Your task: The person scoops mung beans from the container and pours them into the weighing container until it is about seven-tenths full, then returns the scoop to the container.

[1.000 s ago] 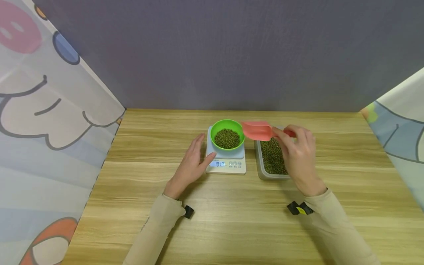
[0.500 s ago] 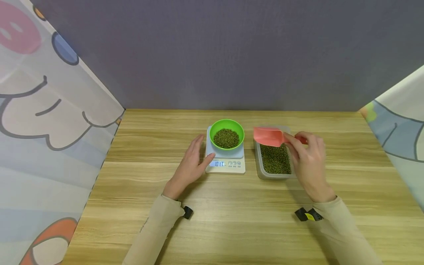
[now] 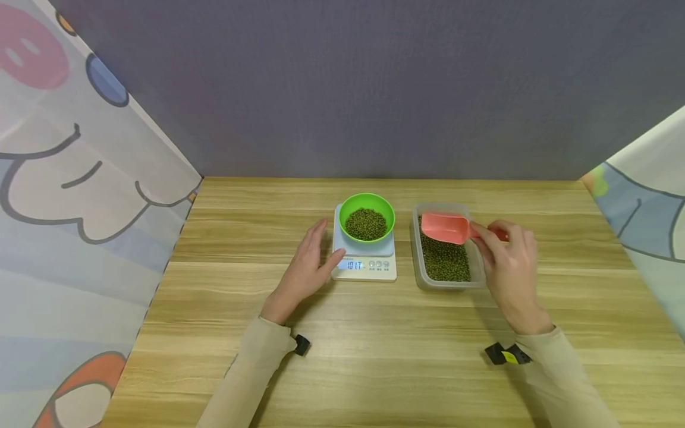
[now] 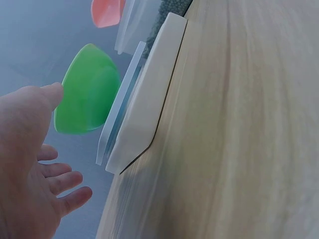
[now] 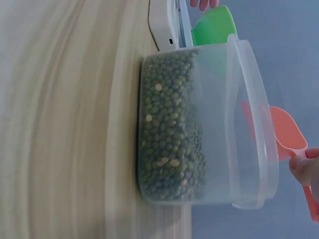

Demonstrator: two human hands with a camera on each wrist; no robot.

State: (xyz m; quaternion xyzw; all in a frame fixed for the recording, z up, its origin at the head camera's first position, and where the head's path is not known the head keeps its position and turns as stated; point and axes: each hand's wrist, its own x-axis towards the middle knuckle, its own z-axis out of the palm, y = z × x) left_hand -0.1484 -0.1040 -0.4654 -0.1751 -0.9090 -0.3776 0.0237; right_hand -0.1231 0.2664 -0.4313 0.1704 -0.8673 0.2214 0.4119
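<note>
As the right hand (image 3: 512,273) pinches it, the curved scoop (image 3: 445,228) seems plastic

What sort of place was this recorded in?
Probably a small booth set up for recording, though I can't be sure: a wood-grain table meets a plain grey backdrop, with cartoon-printed panels on both sides.

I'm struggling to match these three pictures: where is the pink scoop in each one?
Head: the pink scoop is right of centre, about mid-height.
Left wrist: at the top edge, left of centre, partly cut off.
Right wrist: on the right side, held by the right hand.
Shared landmark: the green bowl.
</note>
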